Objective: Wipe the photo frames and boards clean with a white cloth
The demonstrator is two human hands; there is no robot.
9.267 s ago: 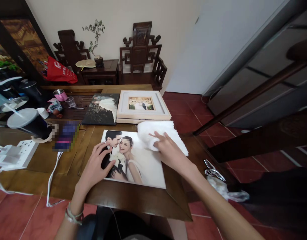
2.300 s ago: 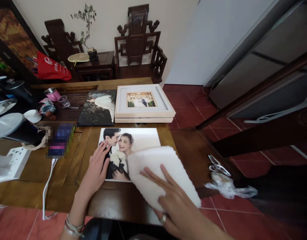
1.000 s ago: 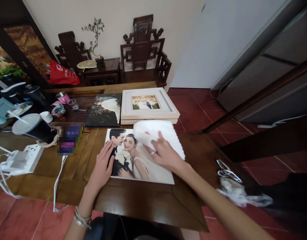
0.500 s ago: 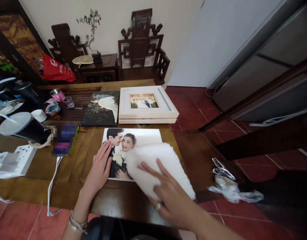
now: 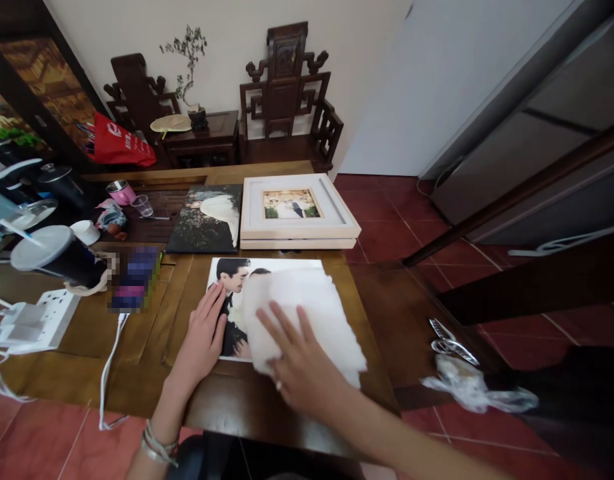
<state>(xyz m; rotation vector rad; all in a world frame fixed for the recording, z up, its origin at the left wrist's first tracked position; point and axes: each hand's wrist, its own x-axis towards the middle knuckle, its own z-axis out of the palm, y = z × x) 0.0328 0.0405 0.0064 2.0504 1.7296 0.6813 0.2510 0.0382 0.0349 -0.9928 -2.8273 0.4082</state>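
A glossy photo panel [image 5: 230, 339] of a couple lies flat near the front of the wooden table. My left hand [image 5: 205, 330] rests flat along its left edge, fingers stretched out. Over the panel's right part is spread a white, soft cloth [image 5: 317, 300], which hides one of the two faces and the panel's lower right. My right hand [image 5: 301, 360] presses on top of this cloth with fingers apart, a ring on one of them.
Behind the panel are a dark photo panel [image 5: 207, 220] and stacked pale frames [image 5: 301, 234]. At left stand a lidded cup [image 5: 61, 260], a phone [image 5: 134, 279] on a white cable and a power strip [image 5: 54, 320]. Scissors [image 5: 451, 343] and a plastic bag [image 5: 461, 383] lie at right.
My right hand has slid the cloth left and slightly up across the panel, covering more of the picture. My left hand keeps its place on the panel's edge.
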